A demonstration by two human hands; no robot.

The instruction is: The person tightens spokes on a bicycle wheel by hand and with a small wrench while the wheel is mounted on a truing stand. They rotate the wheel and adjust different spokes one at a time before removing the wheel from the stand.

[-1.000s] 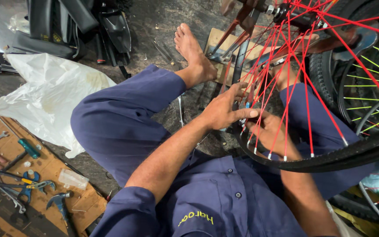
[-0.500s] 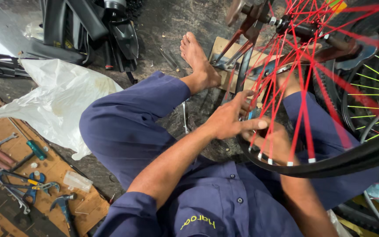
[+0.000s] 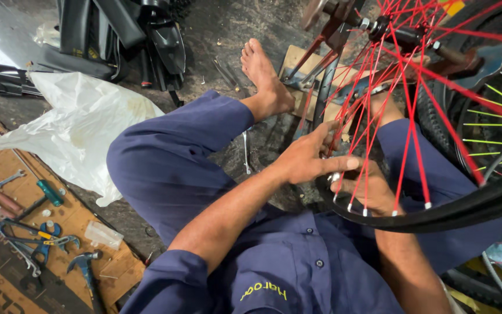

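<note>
From the head camera you are looking down at your own lap: you sit on the ground in dark blue work clothes with a bicycle wheel (image 3: 437, 215) held upright just in front of your knees, its black rim running across the lower right and its red spokes (image 3: 405, 145) fanning up to the hub (image 3: 390, 26) near the top edge. Your left hand (image 3: 309, 157) reaches in from the left, fingers partly curled and the index finger stretched out through the spokes, pressing against them close to the rim; it grips nothing whole that you can see. Your right hand (image 3: 367, 189) sits just behind and below it, inside the rim, fingers closed around the spoke ends, though the spokes hide exactly what it pinches. Your bare foot (image 3: 265, 75) rests on the dirty floor beyond your left knee, beside the wooden block (image 3: 294, 61) under the wheel stand. To your left lies a crumpled white plastic bag (image 3: 82, 131), and nearer you a sheet of cardboard (image 3: 76, 221) carries a green-handled screwdriver (image 3: 47, 192), blue pliers (image 3: 45, 238), a hammer (image 3: 85, 267) and a small wrench (image 3: 10, 179).
</note>
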